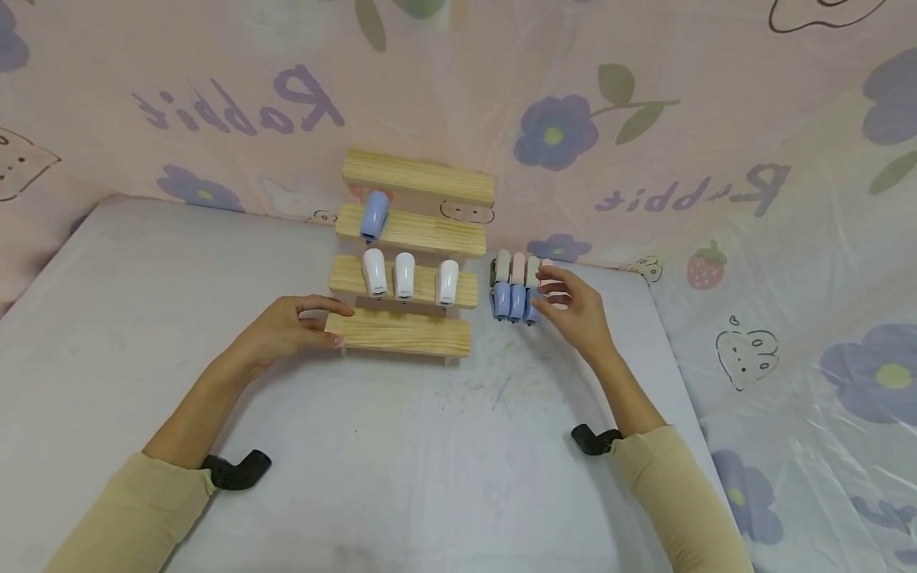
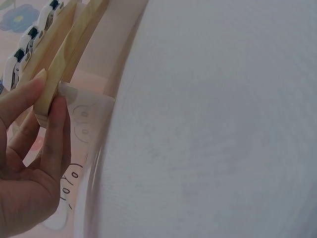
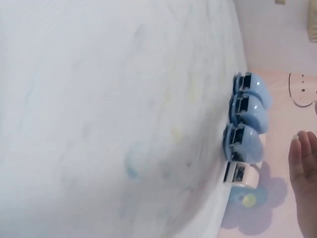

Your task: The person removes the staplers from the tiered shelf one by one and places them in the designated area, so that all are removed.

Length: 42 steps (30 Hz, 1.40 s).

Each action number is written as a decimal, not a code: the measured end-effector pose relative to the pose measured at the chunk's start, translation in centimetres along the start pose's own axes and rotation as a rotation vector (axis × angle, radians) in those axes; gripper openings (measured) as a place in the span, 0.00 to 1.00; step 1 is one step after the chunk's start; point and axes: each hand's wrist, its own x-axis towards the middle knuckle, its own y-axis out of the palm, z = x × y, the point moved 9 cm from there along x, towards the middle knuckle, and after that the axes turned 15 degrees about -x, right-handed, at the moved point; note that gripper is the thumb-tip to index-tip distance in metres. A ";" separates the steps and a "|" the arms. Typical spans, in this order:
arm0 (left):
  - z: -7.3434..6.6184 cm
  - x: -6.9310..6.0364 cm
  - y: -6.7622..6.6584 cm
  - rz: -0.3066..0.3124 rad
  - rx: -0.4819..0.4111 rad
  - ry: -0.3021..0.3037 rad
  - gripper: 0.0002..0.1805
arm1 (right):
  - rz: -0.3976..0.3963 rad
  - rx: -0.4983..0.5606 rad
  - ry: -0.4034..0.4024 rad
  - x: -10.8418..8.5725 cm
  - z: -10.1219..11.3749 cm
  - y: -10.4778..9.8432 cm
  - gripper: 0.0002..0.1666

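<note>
My left hand (image 1: 290, 330) grips the left end of the lowest board of a stepped wooden rack (image 1: 401, 333). In the left wrist view its thumb and fingers (image 2: 54, 134) lie on opposite sides of that board. A blue mini stapler (image 1: 375, 215) stands on the rack's second board from the top. On the board below are white mini staplers (image 1: 404, 276), two at the left and one farther right. Beside the rack, my right hand (image 1: 576, 314) hovers at a group of mini staplers, its fingers apart and holding nothing. Blue staplers (image 1: 501, 301) form the front row, with green (image 1: 502, 267) and pink ones (image 1: 518, 268) behind.
The rack's top board (image 1: 419, 177) carries nothing. A white cloth (image 1: 401, 477) covers the table, and a printed curtain (image 1: 444, 87) hangs behind and at the right. Black curved pieces (image 1: 239, 469) stick out at both sleeve cuffs.
</note>
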 end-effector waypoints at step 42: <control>-0.3 -0.2 0.2 -0.010 0.038 -0.023 0.28 | -0.049 0.121 -0.284 4.6 12.4 1.7 0.27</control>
